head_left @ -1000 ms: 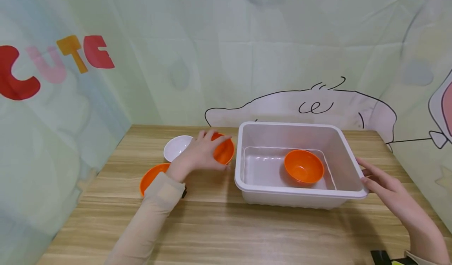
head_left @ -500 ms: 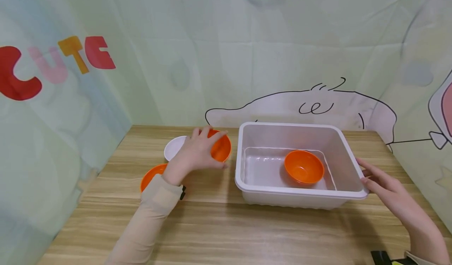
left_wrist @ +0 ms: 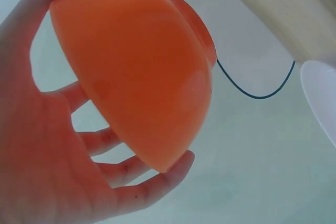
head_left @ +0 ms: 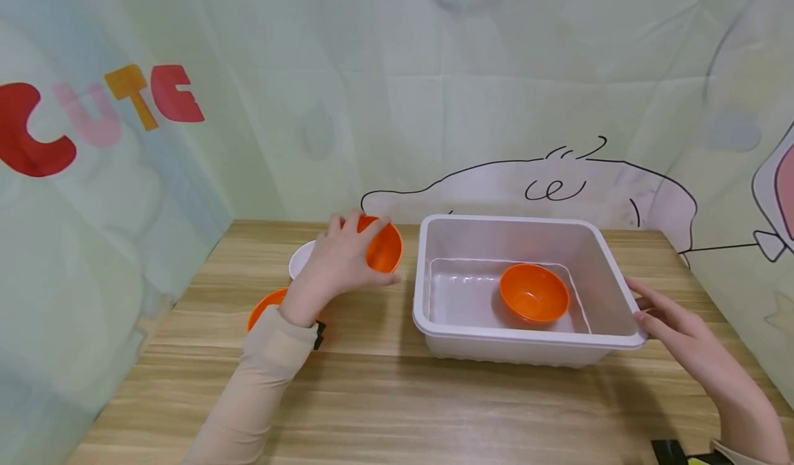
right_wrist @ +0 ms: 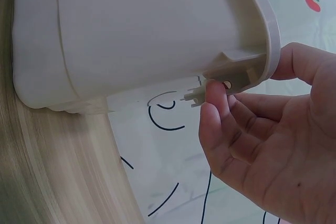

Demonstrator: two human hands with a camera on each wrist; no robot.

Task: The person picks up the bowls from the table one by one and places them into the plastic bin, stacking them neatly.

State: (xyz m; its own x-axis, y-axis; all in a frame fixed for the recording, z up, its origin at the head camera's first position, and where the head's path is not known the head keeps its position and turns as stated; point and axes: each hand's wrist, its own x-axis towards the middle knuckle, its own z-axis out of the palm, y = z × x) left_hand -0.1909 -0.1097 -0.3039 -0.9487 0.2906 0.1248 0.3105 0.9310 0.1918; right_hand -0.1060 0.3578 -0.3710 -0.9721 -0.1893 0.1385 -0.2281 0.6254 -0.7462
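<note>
My left hand (head_left: 338,258) grips an orange bowl (left_wrist: 136,66) by its rim, thumb on one side and fingertips on the other; the bowl is tilted above the table. In the head view, part of that hand covers a white bowl (head_left: 300,260), and a second orange bowl (head_left: 267,306) lies partly behind the left wrist. My right hand (right_wrist: 262,124) pinches the rim of a pale plastic bin (right_wrist: 142,30), thumb on top and fingers curled beneath. Inside the bin sits another orange bowl (head_left: 535,293), upright, toward the right.
The wooden table (head_left: 397,410) carries everything. Behind it hangs a printed cloth backdrop (head_left: 347,107), meeting the table's back edge. The bin's left wall stands just to the right of the held bowl.
My left hand has lifted the orange bowl off the table, up and slightly left, and its tilt has increased. The right hand and the bin have stayed in place.
</note>
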